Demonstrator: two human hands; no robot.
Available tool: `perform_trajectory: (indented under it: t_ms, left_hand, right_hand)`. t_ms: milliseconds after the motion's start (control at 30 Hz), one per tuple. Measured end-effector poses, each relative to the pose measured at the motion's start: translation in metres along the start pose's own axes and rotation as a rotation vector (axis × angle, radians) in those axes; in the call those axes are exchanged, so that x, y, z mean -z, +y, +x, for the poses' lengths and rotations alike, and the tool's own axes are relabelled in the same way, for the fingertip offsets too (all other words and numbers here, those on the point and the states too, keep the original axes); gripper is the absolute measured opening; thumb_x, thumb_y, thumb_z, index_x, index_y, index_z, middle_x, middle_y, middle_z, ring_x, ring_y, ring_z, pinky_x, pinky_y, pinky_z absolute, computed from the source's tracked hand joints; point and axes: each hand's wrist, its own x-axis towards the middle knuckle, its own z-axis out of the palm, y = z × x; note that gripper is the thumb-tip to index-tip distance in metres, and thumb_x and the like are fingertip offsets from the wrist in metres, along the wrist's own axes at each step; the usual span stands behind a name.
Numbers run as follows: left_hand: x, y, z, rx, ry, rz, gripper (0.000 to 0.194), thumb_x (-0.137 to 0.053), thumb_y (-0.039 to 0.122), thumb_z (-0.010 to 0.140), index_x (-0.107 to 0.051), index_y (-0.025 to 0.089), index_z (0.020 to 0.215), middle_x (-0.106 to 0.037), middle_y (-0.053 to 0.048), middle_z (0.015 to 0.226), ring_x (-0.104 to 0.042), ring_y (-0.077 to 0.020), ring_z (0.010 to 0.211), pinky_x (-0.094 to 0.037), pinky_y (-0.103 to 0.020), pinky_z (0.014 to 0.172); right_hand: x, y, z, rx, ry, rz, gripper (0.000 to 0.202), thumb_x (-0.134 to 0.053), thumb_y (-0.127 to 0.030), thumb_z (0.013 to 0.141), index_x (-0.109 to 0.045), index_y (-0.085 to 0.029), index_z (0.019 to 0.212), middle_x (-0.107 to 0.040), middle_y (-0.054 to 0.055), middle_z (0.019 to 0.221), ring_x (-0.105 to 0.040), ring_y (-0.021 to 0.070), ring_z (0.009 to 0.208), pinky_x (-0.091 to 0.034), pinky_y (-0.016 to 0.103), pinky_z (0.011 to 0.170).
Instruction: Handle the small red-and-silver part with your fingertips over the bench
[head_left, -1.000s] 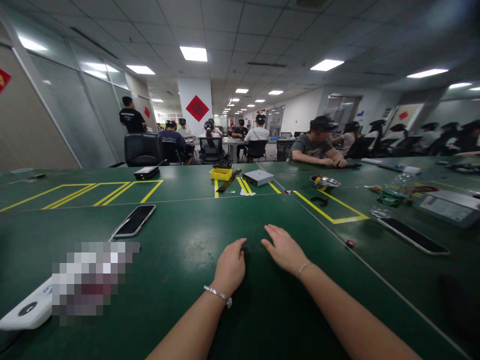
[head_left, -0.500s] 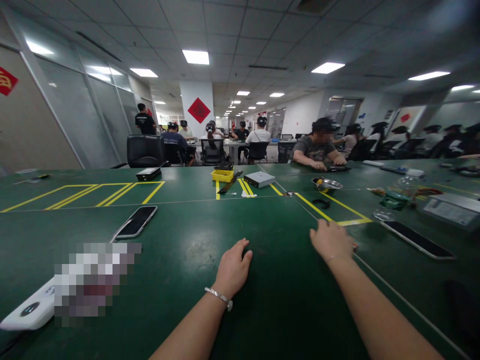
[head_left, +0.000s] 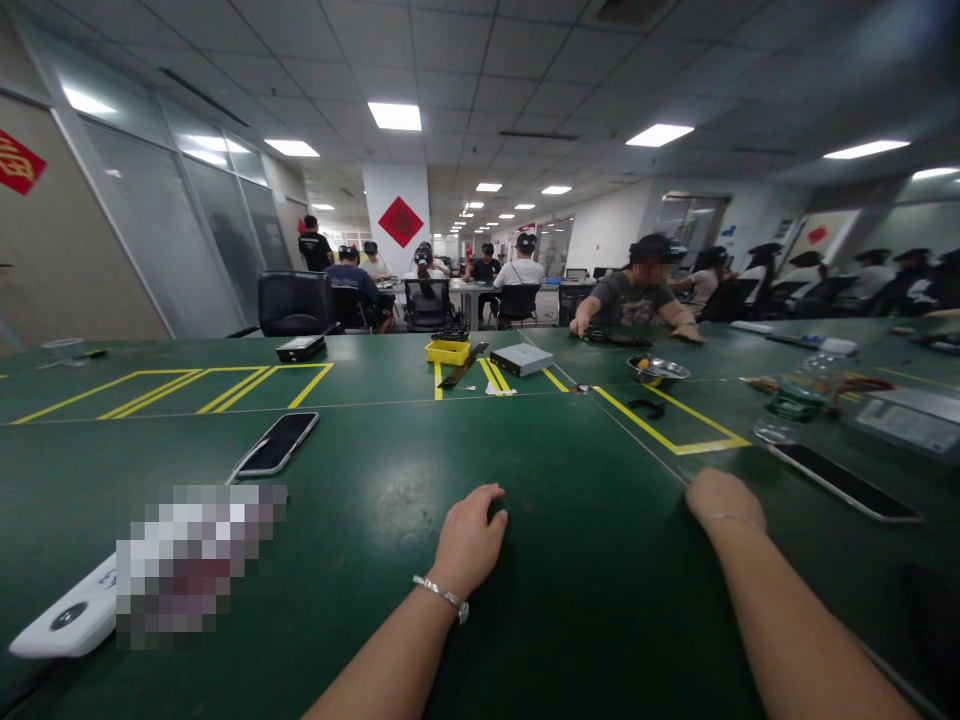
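Note:
My left hand [head_left: 472, 540], with a silver bracelet on its wrist, rests on the green tabletop [head_left: 360, 560]. Its fingers curve loosely, the thumb stands apart, and nothing shows between them. Farther right, my right hand [head_left: 724, 500] lies low on the table beside the pale seam line, its fingers folded under and out of sight. What it may hold is hidden. A black-screened phone [head_left: 844, 482] lies to the right of that hand. Ahead of it is a yellow tape outline [head_left: 712, 447] with a small black curved item [head_left: 646, 408] near it.
Another phone [head_left: 277, 443] and a white device [head_left: 67, 615], partly pixelated, lie at left. Farther back stand a yellow tray [head_left: 448, 352], a grey box [head_left: 521, 359] and a metal bowl [head_left: 658, 370]. A plastic bottle [head_left: 799, 400] lies at right. A co-worker [head_left: 634, 290] sits across the table.
My right hand has drawn back and to the right, its fingers now out of sight. The left hand has barely moved. The co-worker across the table has spread their arms wider.

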Motion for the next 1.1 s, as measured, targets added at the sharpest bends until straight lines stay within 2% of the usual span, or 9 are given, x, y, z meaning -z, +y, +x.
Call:
perform_trajectory:
  t_ms: [200, 333, 467, 567, 700, 800, 900, 967, 1100]
  left_hand:
    - [0.0, -0.001, 0.0, -0.022, 0.01, 0.018, 0.033, -0.041, 0.028, 0.075, -0.051, 0.022, 0.106, -0.051, -0.002, 0.116, -0.044, -0.0167, 0.107, -0.029, -0.031, 0.095]
    - [0.0, 0.0, 0.0, -0.006, 0.003, 0.041, 0.035, -0.046, 0.029, 0.072, -0.05, 0.023, 0.106, -0.053, -0.002, 0.113, -0.046, -0.0183, 0.104, -0.03, -0.033, 0.093]
    - [0.002, 0.004, -0.002, 0.003, -0.018, 0.041, 0.041, -0.055, 0.032, 0.065, -0.05, 0.023, 0.105, -0.056, -0.003, 0.107, -0.05, -0.0188, 0.098, -0.034, -0.032, 0.087]
    - [0.001, 0.007, -0.004, -0.023, -0.034, 0.045, 0.047, -0.06, 0.037, 0.059, -0.049, 0.024, 0.103, -0.059, -0.003, 0.097, -0.052, -0.0182, 0.09, -0.037, -0.029, 0.079]
    - [-0.002, 0.005, -0.004, 0.017, -0.046, 0.069, 0.027, -0.053, 0.031, 0.066, -0.052, 0.021, 0.091, -0.061, -0.002, 0.081, -0.055, -0.0139, 0.074, -0.037, -0.023, 0.064]
    - [-0.003, 0.002, -0.002, 0.032, -0.038, 0.029, 0.017, -0.045, 0.028, 0.073, -0.053, 0.02, 0.085, -0.061, -0.001, 0.076, -0.054, -0.0113, 0.069, -0.036, -0.021, 0.06]
    - [-0.002, 0.001, 0.0, 0.059, -0.042, -0.067, 0.024, -0.04, 0.034, 0.075, -0.053, 0.019, 0.088, -0.061, -0.001, 0.077, -0.054, -0.0112, 0.068, -0.037, -0.021, 0.06]
    - [-0.002, 0.001, 0.001, 0.067, -0.062, -0.153, 0.03, -0.034, 0.038, 0.077, -0.052, 0.019, 0.091, -0.062, -0.002, 0.081, -0.055, -0.0108, 0.067, -0.038, -0.021, 0.06]
    - [-0.001, 0.003, 0.0, 0.053, -0.094, -0.195, 0.036, -0.029, 0.043, 0.078, -0.053, 0.02, 0.093, -0.063, 0.0, 0.081, -0.055, -0.0111, 0.067, -0.038, -0.021, 0.059]
  right_hand:
    - [0.005, -0.003, -0.002, 0.052, 0.052, -0.046, 0.03, -0.038, -0.013, 0.067, -0.064, -0.006, 0.081, -0.059, 0.021, 0.089, -0.058, 0.0276, 0.079, -0.045, 0.035, 0.063]
    - [0.015, -0.038, -0.021, 0.182, 0.047, 0.079, 0.025, -0.04, -0.018, 0.069, -0.063, -0.012, 0.075, -0.061, 0.016, 0.085, -0.058, 0.0233, 0.077, -0.044, 0.032, 0.064]
    - [0.01, -0.1, -0.072, 0.441, -0.272, 0.544, 0.014, -0.049, -0.025, 0.067, -0.058, -0.018, 0.075, -0.062, 0.004, 0.075, -0.056, 0.0134, 0.065, -0.044, 0.024, 0.059]
    - [-0.004, -0.14, -0.121, 0.512, -0.535, 0.859, 0.011, -0.053, -0.021, 0.065, -0.05, -0.016, 0.076, -0.057, 0.0, 0.065, -0.052, 0.0085, 0.053, -0.042, 0.021, 0.051]
    - [-0.016, -0.166, -0.158, 0.571, -0.595, 0.929, 0.017, -0.055, -0.025, 0.065, -0.046, -0.017, 0.077, -0.05, -0.005, 0.055, -0.046, 0.0065, 0.046, -0.038, 0.019, 0.045]
    - [-0.009, -0.158, -0.145, 0.657, -0.504, 0.809, 0.022, -0.046, -0.036, 0.073, -0.048, -0.017, 0.084, -0.054, -0.001, 0.062, -0.05, 0.0094, 0.053, -0.041, 0.023, 0.052]
    - [0.003, -0.125, -0.103, 0.616, -0.068, 0.486, 0.03, -0.042, -0.039, 0.075, -0.052, -0.018, 0.093, -0.057, 0.009, 0.09, -0.052, 0.019, 0.083, -0.04, 0.033, 0.072]
    - [0.007, -0.093, -0.07, 0.491, 0.203, 0.239, 0.036, -0.041, -0.036, 0.074, -0.05, -0.017, 0.104, -0.046, 0.014, 0.113, -0.04, 0.0277, 0.104, -0.033, 0.041, 0.082]
    - [-0.001, -0.034, -0.019, 0.161, 0.178, 0.03, 0.049, -0.032, -0.043, 0.076, -0.042, -0.018, 0.117, -0.037, 0.018, 0.122, -0.033, 0.0347, 0.111, -0.032, 0.049, 0.08]
